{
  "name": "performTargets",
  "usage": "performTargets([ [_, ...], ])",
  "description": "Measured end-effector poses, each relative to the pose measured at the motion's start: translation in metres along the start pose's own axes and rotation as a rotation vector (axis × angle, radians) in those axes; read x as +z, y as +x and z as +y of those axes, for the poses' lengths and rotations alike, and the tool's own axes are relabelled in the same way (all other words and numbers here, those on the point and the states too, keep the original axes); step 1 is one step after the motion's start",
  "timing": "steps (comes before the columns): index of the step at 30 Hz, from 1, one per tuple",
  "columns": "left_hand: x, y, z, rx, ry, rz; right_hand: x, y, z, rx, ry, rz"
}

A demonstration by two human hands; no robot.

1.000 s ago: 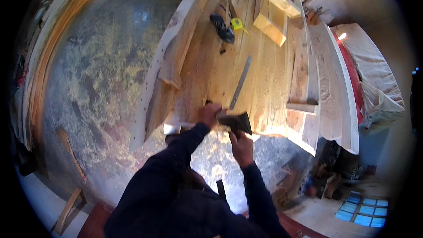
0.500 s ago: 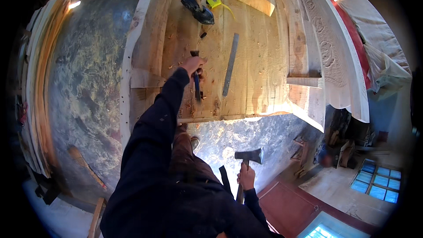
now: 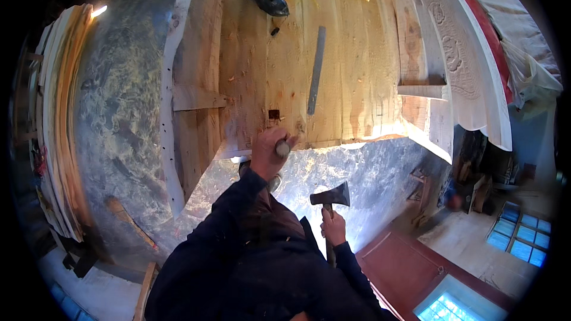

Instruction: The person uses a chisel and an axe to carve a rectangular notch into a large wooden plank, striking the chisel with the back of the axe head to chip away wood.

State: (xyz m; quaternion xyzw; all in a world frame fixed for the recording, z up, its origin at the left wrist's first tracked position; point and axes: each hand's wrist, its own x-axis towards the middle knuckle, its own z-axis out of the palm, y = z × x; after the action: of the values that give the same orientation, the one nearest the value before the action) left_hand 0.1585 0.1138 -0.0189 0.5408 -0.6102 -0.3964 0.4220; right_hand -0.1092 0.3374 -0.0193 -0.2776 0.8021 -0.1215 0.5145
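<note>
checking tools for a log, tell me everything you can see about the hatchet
The hatchet has a dark metal head, wedge-shaped, widening to its edge on the right, set on a slim handle that looks like wood. The right hand grips the handle just under the head and holds it upright, head up, away from the wooden workbench, above the grey floor. Nothing else touches it. The lower handle is hidden against the dark sleeve.

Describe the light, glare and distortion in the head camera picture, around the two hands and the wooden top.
Head view: fisheye bends the wooden top and its plank edges toward a black rim; sun washes its near edge and the floor pale; the left hand, closed on a tool handle, is lit; the right hand, gripping the hatchet, is dimmer; dark sleeves lose detail; carved board glares white.
</note>
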Motion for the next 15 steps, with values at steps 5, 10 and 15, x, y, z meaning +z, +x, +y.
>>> performTargets([
  [5,0.016,-0.037,0.000,0.168,-0.004,0.055,0.004,0.000,-0.001,-0.064,-0.104,-0.063],
  [10,0.023,-0.035,-0.001,0.176,0.068,0.051,0.007,-0.002,0.014,-0.061,-0.138,-0.060],
  [15,0.019,-0.034,-0.001,0.185,0.032,0.017,0.004,-0.007,0.007,-0.019,-0.090,-0.074],
])
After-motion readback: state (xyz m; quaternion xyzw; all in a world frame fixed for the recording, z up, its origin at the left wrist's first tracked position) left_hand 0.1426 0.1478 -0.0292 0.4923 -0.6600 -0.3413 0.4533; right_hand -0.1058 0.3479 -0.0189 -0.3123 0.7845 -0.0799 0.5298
